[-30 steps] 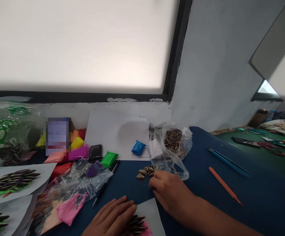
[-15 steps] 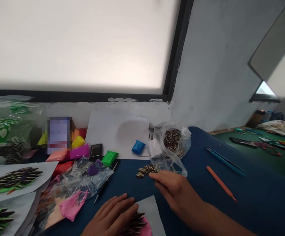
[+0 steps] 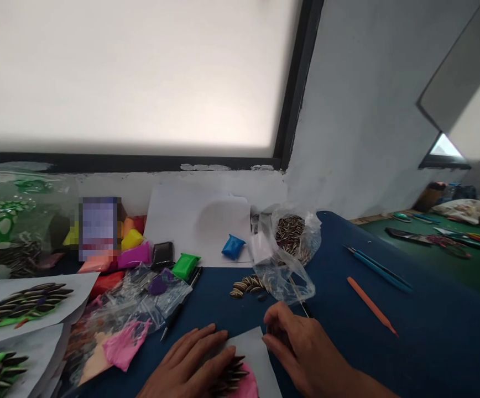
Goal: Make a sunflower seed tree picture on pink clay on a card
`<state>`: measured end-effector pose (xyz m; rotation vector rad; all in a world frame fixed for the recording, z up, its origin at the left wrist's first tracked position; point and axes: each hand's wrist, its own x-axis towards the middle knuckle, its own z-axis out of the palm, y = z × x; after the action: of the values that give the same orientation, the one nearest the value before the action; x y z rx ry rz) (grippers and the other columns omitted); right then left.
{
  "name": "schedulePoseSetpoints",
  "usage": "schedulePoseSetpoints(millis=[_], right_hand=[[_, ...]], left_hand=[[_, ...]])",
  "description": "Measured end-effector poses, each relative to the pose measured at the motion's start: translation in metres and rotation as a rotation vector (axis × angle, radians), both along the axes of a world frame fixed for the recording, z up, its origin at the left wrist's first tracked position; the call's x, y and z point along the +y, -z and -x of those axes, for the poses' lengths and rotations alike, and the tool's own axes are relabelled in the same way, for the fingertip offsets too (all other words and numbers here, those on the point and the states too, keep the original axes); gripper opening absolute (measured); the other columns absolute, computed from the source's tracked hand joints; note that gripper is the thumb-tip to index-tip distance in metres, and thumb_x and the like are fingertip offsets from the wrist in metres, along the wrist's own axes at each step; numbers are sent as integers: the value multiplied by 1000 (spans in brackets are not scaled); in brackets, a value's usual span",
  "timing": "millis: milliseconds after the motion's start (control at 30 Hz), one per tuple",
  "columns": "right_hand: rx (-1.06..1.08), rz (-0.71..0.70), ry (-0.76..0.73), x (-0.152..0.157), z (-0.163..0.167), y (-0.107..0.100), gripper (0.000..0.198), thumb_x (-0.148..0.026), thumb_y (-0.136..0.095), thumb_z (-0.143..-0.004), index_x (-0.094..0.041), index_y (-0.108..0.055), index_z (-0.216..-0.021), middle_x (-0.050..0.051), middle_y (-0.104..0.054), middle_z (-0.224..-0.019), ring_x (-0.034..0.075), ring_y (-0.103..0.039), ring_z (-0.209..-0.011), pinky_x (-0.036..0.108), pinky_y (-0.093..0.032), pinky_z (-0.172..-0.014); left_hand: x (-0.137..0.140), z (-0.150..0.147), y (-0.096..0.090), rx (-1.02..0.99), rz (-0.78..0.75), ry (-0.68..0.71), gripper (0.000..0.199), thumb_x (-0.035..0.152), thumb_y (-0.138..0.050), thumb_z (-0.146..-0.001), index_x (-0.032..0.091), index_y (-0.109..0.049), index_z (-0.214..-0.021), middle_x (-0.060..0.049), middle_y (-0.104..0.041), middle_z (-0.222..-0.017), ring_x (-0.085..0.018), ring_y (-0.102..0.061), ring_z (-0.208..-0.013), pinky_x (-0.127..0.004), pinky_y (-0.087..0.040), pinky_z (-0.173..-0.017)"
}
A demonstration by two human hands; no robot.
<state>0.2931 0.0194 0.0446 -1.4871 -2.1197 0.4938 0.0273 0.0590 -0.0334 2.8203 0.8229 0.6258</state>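
Note:
My left hand (image 3: 188, 362) lies flat with its fingers stretched out over a white sheet (image 3: 251, 338), partly covering the work on it. Beside its thumb, pink clay (image 3: 247, 384) shows with dark striped sunflower seeds stuck into it in layers. Above the sheet's right edge, my right hand (image 3: 302, 345) is pinched closed; a small dark sunflower seed (image 3: 270, 330) shows partly between thumb and forefinger. A small pile of loose sunflower seeds (image 3: 246, 286) rests on the blue table just beyond, next to a clear plastic bag (image 3: 300, 243) full of seeds.
An orange clay tool (image 3: 370, 304) and blue tweezers (image 3: 376, 268) lie at right. On the left are a black pen (image 3: 177, 309), a green clay packet (image 3: 186, 266), pink clay wrapping (image 3: 126, 345) and finished seed pictures (image 3: 32, 304). A blue packet (image 3: 233, 247) sits on white paper.
My right hand has drawn back from the seed pile toward the white sheet, with a seed in its pinch. The pile now shows more fully. My left hand stays nearly still.

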Motion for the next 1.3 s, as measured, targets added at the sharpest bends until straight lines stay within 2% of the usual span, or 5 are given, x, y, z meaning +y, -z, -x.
schedulePoseSetpoints(millis=[100, 333, 533, 733, 1300], right_hand=[[43, -47, -75, -2, 0, 1, 11, -13, -52, -94, -18, -62, -96, 5, -72, -83, 19, -69, -74, 26, -48, -62], [42, -170, -164, -5, 3, 0, 35, -12, -38, -100, -9, -65, -121, 13, -72, -89, 22, -67, -74, 29, -52, -62], [41, -135, -134, -11, 7, 5, 30, -10, -41, -96, -12, -60, -119, 11, -72, -90, 22, -70, -80, 30, -54, -71], [101, -101, -112, -15, 9, 2, 15, -11, -46, -93, -20, -58, -92, 3, -67, -78, 16, -64, -66, 25, -47, -61], [149, -63, -147, -18, 9, 6, 26, -16, -49, -99, -19, -74, -104, 7, -66, -86, 17, -63, -77, 26, -48, -68]], left_hand=[[-2, 1, -4, 10, 40, -21, 86, 62, -70, -88, 45, -22, -157, -1, -52, -150, -36, -54, -132, -51, -52, -103], [-3, 3, -36, 39, 98, 69, 79, 60, -61, -95, 42, -19, -159, 0, -47, -154, -32, -52, -135, -50, -49, -107], [-4, 6, -35, 36, 154, 73, 82, 60, -62, -94, 41, -17, -160, 0, -45, -156, -32, -49, -137, -49, -46, -109], [-7, 5, -47, -39, 187, 91, 73, 61, -51, -98, 37, -21, -160, -1, -45, -156, -32, -48, -138, -49, -42, -112], [-15, 1, -51, -80, 184, 29, 66, 63, -53, -95, 33, -39, -153, -8, -47, -155, -35, -48, -138, -53, -44, -109]])
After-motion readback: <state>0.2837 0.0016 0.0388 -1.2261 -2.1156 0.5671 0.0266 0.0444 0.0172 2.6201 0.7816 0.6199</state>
